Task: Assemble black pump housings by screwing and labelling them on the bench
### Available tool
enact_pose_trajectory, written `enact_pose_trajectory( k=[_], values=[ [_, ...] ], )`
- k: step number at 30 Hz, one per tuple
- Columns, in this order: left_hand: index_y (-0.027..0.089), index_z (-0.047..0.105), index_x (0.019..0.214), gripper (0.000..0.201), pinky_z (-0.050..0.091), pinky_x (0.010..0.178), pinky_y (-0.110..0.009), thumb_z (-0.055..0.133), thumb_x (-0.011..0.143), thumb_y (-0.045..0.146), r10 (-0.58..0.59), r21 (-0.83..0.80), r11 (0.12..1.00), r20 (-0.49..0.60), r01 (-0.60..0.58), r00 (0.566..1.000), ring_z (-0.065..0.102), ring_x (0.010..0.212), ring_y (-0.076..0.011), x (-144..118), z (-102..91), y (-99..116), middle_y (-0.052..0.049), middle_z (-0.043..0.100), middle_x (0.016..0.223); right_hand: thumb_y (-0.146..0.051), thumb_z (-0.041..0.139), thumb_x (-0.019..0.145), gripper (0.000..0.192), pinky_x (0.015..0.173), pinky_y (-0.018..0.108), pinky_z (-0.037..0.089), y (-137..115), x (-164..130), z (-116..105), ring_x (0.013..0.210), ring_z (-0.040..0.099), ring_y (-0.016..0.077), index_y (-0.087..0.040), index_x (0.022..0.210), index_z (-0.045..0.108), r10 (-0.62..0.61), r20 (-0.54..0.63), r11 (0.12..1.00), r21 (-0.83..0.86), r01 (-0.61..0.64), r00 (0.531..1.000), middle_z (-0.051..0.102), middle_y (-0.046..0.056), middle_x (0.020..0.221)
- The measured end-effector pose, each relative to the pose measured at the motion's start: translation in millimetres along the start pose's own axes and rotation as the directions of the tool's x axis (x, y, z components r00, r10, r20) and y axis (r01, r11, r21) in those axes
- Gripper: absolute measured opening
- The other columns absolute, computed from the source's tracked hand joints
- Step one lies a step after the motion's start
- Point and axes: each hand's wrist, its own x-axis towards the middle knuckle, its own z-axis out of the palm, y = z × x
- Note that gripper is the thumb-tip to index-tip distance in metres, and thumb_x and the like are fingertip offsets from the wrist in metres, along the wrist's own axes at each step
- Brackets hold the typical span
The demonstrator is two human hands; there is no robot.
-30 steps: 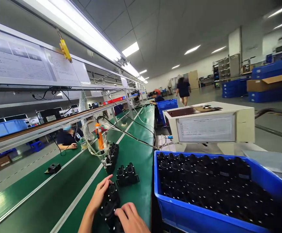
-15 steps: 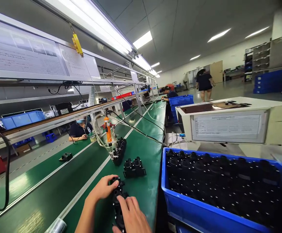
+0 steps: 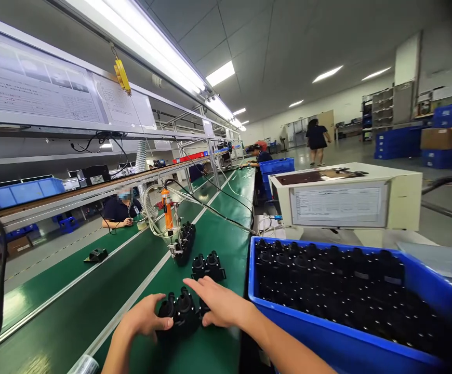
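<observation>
A black plastic housing with two round ports (image 3: 183, 310) rests low over the green bench in front of me, its ports facing up. My left hand (image 3: 143, 316) grips its left end, with the thumb on the near side. At the right end, my right hand (image 3: 223, 304) holds it too, thumb in front and index finger stretched out; its other fingers are partly hidden. Just beyond my right hand stands a similar black housing (image 3: 207, 266). Farther up the bench, an orange screwdriver (image 3: 167, 210) hangs upright in a metal fixture, beside a row of black parts (image 3: 186, 241).
A blue bin (image 3: 307, 317) filled with black housings stands at the right, before a cream-coloured machine (image 3: 403, 202). Cables (image 3: 222, 210) cross the green bench (image 3: 226, 228). A co-worker (image 3: 120, 210) sits opposite. A clear roll (image 3: 83, 365) lies at the lower left.
The housing in my hands has turned from pointing lengthwise away from me to lying crosswise, ports up. My right hand has shifted forward to its right end. My view has swung slightly right.
</observation>
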Motion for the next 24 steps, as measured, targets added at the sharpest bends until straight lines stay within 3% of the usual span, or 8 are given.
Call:
enact_pose_trajectory(
  k=[3,7,11,15,17,21,24],
  values=[
    [0.007,0.051,0.151,0.085,0.06,0.065,-0.032,0.08,0.078,0.039,0.003,0.006,1.0,-0.014,-0.003,1.0,0.081,0.075,-0.0295,2,1.6,3,-0.019,0.078,0.117,-0.016,0.093,0.069,0.118,0.112,0.042,0.047,15,11,-11,0.134,0.054,0.0344,-0.032,0.166,0.029,-0.061,0.09,0.997,0.055,0.056,0.994,0.055,0.012,0.145],
    [0.014,0.054,0.148,0.077,0.058,0.066,-0.031,0.077,0.08,0.042,0.003,-0.018,1.0,-0.01,-0.003,1.0,0.081,0.077,-0.0294,1,1.6,5,-0.013,0.081,0.109,-0.021,0.095,0.068,0.117,0.111,0.041,0.048,39,17,-25,0.133,0.056,0.0336,-0.032,0.165,0.032,-0.164,0.186,0.983,0.119,0.143,0.969,0.059,0.009,0.143],
    [0.013,0.055,0.143,0.07,0.056,0.062,-0.03,0.074,0.079,0.035,0.012,-0.037,0.999,-0.004,-0.012,1.0,0.081,0.077,-0.0301,0,1.5,7,-0.012,0.081,0.103,-0.032,0.097,0.066,0.12,0.111,0.04,0.047,54,21,-32,0.129,0.059,0.0326,-0.027,0.166,0.031,-0.133,0.152,0.981,0.163,0.108,0.979,0.06,0.01,0.143],
    [0.011,0.055,0.137,0.068,0.052,0.056,-0.029,0.073,0.075,0.031,0.026,-0.042,0.999,-0.006,-0.026,1.0,0.079,0.074,-0.0303,2,2.3,6,-0.012,0.079,0.097,-0.038,0.093,0.072,0.106,0.113,0.04,0.046,44,25,-19,0.129,0.058,0.0305,-0.026,0.162,0.04,-0.241,0.095,0.952,0.218,0.216,0.966,0.062,0.009,0.139],
    [0.013,0.058,0.131,0.063,0.051,0.054,-0.028,0.073,0.073,0.032,0.037,-0.045,0.998,-0.006,-0.038,0.999,0.079,0.073,-0.0298,2,2.9,7,-0.011,0.079,0.095,-0.04,0.092,0.074,0.104,0.113,0.046,0.046,31,25,-12,0.133,0.053,0.0347,-0.025,0.163,0.04,-0.221,0.092,0.971,0.111,0.211,0.971,0.059,0.013,0.14],
    [0.015,0.058,0.126,0.061,0.05,0.057,-0.028,0.071,0.071,0.039,0.072,-0.058,0.996,0.027,-0.07,0.997,0.079,0.073,-0.0292,-3,7.3,13,-0.008,0.078,0.091,-0.047,0.101,0.058,0.119,0.105,0.061,0.048,1,33,-3,0.135,0.046,0.05,-0.03,0.16,0.042,0.027,0.158,0.969,-0.247,0.013,0.987,0.054,0.019,0.142],
    [0.009,0.049,0.138,0.08,0.054,0.063,-0.032,0.067,0.071,0.05,0.091,-0.053,0.995,0.061,-0.088,0.994,0.078,0.077,-0.0312,-5,14.2,14,-0.011,0.078,0.095,-0.053,0.1,0.057,0.093,0.096,0.053,0.054,-11,41,4,0.119,0.057,0.044,-0.029,0.139,0.063,0.08,0.182,0.919,-0.394,-0.002,0.98,0.066,0.013,0.122]
  ],
)
